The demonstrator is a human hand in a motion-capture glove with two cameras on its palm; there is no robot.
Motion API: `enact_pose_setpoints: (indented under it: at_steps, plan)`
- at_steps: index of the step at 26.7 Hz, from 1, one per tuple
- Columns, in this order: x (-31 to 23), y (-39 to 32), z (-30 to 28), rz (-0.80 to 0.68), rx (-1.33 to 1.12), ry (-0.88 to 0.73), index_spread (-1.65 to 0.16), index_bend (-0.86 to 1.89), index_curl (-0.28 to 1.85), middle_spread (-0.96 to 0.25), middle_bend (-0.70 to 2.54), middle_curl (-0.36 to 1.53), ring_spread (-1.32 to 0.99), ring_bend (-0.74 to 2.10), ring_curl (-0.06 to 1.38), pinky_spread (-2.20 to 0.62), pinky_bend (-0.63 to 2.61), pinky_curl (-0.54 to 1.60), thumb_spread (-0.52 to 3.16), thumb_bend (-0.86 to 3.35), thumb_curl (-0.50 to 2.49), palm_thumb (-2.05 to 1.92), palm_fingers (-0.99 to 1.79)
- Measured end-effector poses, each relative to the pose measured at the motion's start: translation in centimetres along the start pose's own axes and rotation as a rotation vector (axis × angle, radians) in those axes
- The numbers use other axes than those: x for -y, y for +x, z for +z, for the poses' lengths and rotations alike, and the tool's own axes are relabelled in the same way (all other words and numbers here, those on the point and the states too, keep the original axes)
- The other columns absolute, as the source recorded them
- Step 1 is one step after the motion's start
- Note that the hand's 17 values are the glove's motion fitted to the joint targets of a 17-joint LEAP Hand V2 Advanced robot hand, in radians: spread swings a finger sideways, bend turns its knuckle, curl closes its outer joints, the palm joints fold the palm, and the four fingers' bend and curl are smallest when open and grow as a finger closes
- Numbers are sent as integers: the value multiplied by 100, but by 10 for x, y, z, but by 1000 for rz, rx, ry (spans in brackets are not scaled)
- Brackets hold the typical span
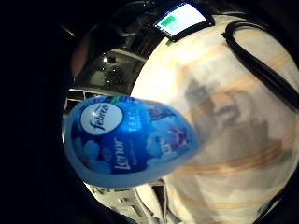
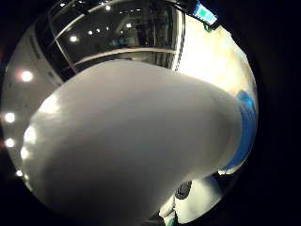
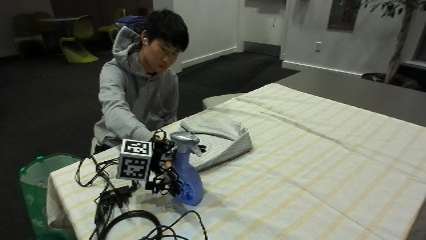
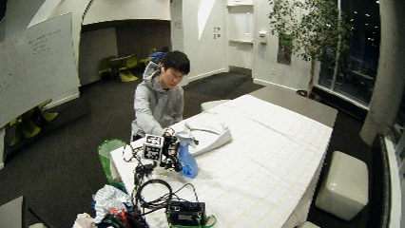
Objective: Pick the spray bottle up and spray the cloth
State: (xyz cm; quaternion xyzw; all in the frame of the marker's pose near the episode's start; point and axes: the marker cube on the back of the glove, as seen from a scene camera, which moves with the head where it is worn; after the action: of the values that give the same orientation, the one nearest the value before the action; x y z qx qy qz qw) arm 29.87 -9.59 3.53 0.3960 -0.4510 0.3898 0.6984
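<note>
We see the gloved right hand (image 3: 163, 167) with fingers wrapped around the neck of the blue plastic spray bottle (image 3: 187, 175), upright on the striped surface (image 3: 319, 165). The folded grey cloth (image 3: 216, 135) lies at one o'clock from it, nozzle facing there.

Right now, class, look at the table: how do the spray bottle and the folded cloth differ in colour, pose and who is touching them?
The spray bottle is blue with a grey head; the folded cloth is pale grey.
The bottle stands upright; the cloth lies flat and low.
The gloved hand holds the bottle; nothing visibly touches the cloth.
Both are on the striped tablecloth, near the same end.
</note>
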Motion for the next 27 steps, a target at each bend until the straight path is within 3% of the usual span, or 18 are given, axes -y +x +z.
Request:
enact_pose_setpoints:
  at_steps: [4, 7, 12, 15, 22, 27]
  plan:
    - [5, -2, 4, 1, 23, -7, -24, 17, 24, 0, 31, 39, 2, 47, 33, 22, 50, 32, 78, -3, 48, 90, 42]
    - [8, -5, 7, -10, 32, -9, -24, 24, 27, -4, 34, 40, -2, 52, 32, 19, 41, 29, 78, -3, 47, 89, 73]
    - [14, -13, 11, -37, 52, -59, -23, 24, 31, -6, 36, 41, -8, 58, 35, 10, 29, 27, 76, 0, 49, 96, 101]
    - [19, -14, 15, -62, 64, -90, -22, 33, 36, -8, 53, 47, -11, 62, 38, 4, 13, 25, 70, 0, 52, 101, 132]
    - [27, -19, 17, -135, -4, -98, -21, 37, 43, -10, 62, 51, -14, 64, 42, -13, 28, 31, 53, -3, 56, 101, 145]
    - [16, -42, 25, -226, -211, -340, -21, 44, 47, -11, 64, 52, -17, 65, 43, -20, 33, 34, 43, -4, 60, 100, 146]
